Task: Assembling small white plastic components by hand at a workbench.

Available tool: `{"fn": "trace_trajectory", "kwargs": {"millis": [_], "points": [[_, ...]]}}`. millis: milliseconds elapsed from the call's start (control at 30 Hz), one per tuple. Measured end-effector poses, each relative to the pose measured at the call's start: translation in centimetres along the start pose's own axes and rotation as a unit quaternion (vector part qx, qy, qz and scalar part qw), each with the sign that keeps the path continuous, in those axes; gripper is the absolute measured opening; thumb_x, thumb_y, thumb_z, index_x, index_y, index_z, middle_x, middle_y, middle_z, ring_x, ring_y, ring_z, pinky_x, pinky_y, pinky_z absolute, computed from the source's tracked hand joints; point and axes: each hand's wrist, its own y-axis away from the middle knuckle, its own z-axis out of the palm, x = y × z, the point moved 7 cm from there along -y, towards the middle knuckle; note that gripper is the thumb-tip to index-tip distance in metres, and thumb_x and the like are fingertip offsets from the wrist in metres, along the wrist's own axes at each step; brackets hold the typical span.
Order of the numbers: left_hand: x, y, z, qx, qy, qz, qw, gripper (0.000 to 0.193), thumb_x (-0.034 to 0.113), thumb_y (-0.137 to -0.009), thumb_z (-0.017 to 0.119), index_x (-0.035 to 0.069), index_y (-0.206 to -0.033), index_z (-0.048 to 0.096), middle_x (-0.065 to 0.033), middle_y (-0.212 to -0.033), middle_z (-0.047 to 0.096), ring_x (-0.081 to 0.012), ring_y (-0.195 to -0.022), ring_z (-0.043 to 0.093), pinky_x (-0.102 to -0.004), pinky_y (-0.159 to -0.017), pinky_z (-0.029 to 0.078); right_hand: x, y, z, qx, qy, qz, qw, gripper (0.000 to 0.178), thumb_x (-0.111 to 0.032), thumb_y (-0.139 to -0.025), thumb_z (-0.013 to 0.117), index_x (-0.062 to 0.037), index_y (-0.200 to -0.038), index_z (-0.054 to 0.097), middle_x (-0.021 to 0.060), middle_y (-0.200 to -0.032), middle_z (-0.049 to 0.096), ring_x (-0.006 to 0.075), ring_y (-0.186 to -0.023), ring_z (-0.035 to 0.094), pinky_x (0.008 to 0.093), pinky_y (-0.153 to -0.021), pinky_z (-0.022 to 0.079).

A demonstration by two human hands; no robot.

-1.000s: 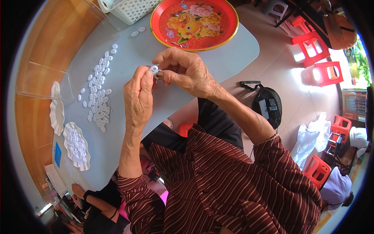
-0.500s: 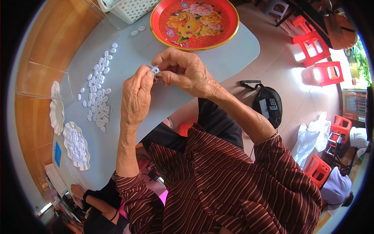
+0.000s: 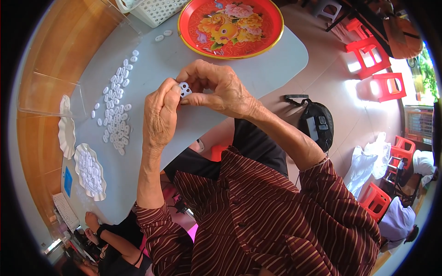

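Above the near edge of the grey table, a small white plastic piece with dark round holes is between my hands. My left hand pinches its left side between thumb and bent fingers. On its other side my right hand has the thumb along the lower edge and curled fingers above. The fingers partly cover the piece. Left of my hands, a long heap of small white oval pieces with holes spreads over the table. Two more ovals lie apart, near the tray.
At the far side are a red flowered tray and a white perforated basket. A scalloped white dish full of white pieces stands left, near another scalloped dish. A person's arm rests by the table's lower-left end.
The white piece has turned between my fingers and now shows more of its holes. My right thumb has shifted down along its lower edge. The heap has not changed.
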Motion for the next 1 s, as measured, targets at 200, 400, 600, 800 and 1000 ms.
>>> {"fn": "trace_trajectory", "kwargs": {"millis": [200, 400, 600, 800, 1000], "points": [[0.2, 0.4, 0.1, 0.029, 0.001, 0.027, 0.999, 0.024, 0.018, -0.090, 0.040, -0.001, -0.076, 0.041, -0.0093, -0.060, 0.034, -0.0158, -0.057, 0.030, -0.0340, -0.050, 0.033, -1.8, 0.5, 0.2, 0.025, 0.079, -0.112, 0.990, 0.029, -0.008, -0.076, 0.074, -0.0002, -0.098, 0.056, 0.0066, -0.075, 0.060, 0.0139, -0.069, 0.059, 0.0276, -0.064, 0.050], [0.2, 0.8, 0.5, 0.060, 0.012, 0.057, 0.997, 0.023, 0.017, -0.088, 0.040, -0.003, -0.079, 0.048, -0.0131, -0.065, 0.047, -0.0190, -0.057, 0.045, -0.0337, -0.054, 0.040, -1.7, 0.6, 0.6, 0.026, 0.097, -0.117, 0.988, 0.025, -0.002, -0.076, 0.071, -0.0008, -0.094, 0.054, 0.0101, -0.076, 0.062, 0.0226, -0.071, 0.064, 0.0320, -0.063, 0.051], [0.2, 1.1, 1.0, 0.077, 0.016, 0.068, 0.995, 0.033, 0.023, -0.089, 0.036, -0.005, -0.088, 0.053, -0.0117, -0.067, 0.051, -0.0193, -0.055, 0.045, -0.0332, -0.053, 0.038, -1.8, 0.9, 0.7, 0.024, 0.113, -0.138, 0.984, 0.024, 0.000, -0.076, 0.070, -0.0012, -0.091, 0.052, 0.0104, -0.074, 0.062, 0.0248, -0.069, 0.064, 0.0324, -0.062, 0.050], [0.1, 1.4, 0.9, 0.056, 0.046, 0.049, 0.996, 0.032, 0.023, -0.089, 0.036, -0.004, -0.088, 0.053, -0.0131, -0.072, 0.054, -0.0221, -0.057, 0.046, -0.0340, -0.056, 0.039, -2.6, 1.1, 0.8, 0.020, 0.147, -0.159, 0.976, 0.019, 0.000, -0.077, 0.070, -0.0004, -0.088, 0.055, 0.0094, -0.073, 0.062, 0.0206, -0.066, 0.062, 0.0293, -0.060, 0.050], [-1.1, 1.0, 0.3, 0.061, 0.047, 0.046, 0.996, 0.027, 0.021, -0.092, 0.039, -0.001, -0.084, 0.053, -0.0052, -0.063, 0.044, -0.0118, -0.059, 0.039, -0.0281, -0.054, 0.037, -0.9, 0.0, -0.1, -0.003, -0.020, -0.018, 1.000, 0.015, -0.009, -0.088, 0.063, 0.0019, -0.098, 0.059, 0.0042, -0.077, 0.062, 0.0083, -0.068, 0.058, 0.0241, -0.062, 0.049]]}}
